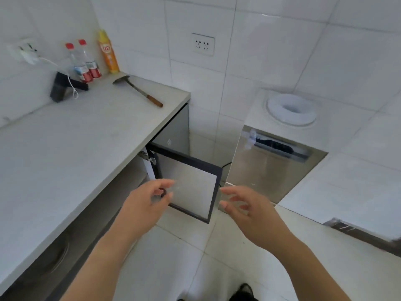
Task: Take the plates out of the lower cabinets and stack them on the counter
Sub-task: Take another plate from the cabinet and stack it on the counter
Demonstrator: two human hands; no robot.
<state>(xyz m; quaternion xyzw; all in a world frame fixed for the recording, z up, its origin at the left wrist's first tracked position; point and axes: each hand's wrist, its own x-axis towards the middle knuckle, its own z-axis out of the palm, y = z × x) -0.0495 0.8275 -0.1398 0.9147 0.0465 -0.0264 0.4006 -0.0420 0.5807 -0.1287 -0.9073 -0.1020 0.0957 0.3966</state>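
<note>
A lower cabinet door point(191, 183), dark-framed with a frosted panel, stands swung open below the right end of the grey counter point(65, 153). My left hand point(147, 205) hovers in front of the door's inner side, fingers apart and empty. Level with it, my right hand point(245, 211) is spread open just right of the door's free edge, holding nothing. The cabinet's inside is hidden under the counter edge, and no plates are in view.
On the counter's far end lie a spatula point(138, 91), two water bottles point(85, 61), an orange spray can point(108, 53) and a black device with a white cable point(61, 85). A steel water dispenser point(280, 146) stands to the right. White tiled floor lies below.
</note>
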